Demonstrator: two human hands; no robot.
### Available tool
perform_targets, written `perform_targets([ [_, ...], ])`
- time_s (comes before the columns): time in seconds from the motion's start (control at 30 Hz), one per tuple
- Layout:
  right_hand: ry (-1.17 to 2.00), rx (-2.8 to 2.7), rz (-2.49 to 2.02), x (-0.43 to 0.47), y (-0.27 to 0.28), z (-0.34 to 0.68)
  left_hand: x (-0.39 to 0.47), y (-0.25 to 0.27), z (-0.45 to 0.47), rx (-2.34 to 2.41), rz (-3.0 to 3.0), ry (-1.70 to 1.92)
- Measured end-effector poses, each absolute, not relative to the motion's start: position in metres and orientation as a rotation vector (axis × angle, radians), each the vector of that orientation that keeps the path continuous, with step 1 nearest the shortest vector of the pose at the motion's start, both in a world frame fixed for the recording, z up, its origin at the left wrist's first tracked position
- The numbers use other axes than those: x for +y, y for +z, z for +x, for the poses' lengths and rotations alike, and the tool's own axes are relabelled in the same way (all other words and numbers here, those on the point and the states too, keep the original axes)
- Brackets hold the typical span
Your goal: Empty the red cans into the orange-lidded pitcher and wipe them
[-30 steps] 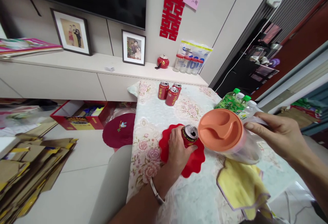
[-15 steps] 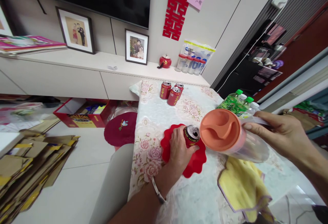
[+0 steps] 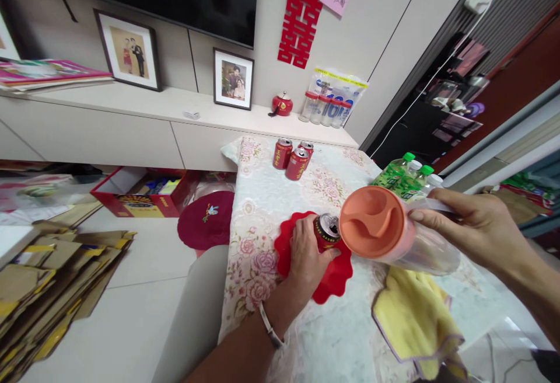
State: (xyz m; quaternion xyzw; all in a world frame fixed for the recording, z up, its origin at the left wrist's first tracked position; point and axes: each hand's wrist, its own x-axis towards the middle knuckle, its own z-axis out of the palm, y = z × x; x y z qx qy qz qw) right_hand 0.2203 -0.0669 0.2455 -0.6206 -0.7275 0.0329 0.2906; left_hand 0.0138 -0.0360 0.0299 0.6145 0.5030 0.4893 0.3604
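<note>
My left hand is wrapped round an opened red drink can, which stands over a red scalloped tray. In my right hand is the handle of a clear plastic pitcher with an orange lid. The pitcher is tilted on its side, its lid end close beside the can's top. Whether liquid is flowing between them I cannot tell. Below the pitcher lies a yellow cloth with a purple edge.
Three red cans stand farther back on the flowered tablecloth. Several green-labelled bottles are at the right edge. Behind the table runs a white cabinet with framed photos. A maroon stool and flattened cardboard are at left.
The pitcher's lid end has shifted slightly left, nearer the can, with my right hand moving along. My left hand and the can stay in place.
</note>
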Motion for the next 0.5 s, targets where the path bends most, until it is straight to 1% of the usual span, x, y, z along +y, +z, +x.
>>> perform_targets([
  [0.13, 0.031, -2.025, -1.649, -0.0654, 0.2453, 0.2210, -0.0358, 0.0291, 0.0138, 1.292, 1.567, 1.271],
  [0.5, 0.036, -2.017, -1.675, -0.0655, 0.2439, 0.2222, -0.0360, 0.0323, 0.0129, 1.295, 1.576, 1.242],
])
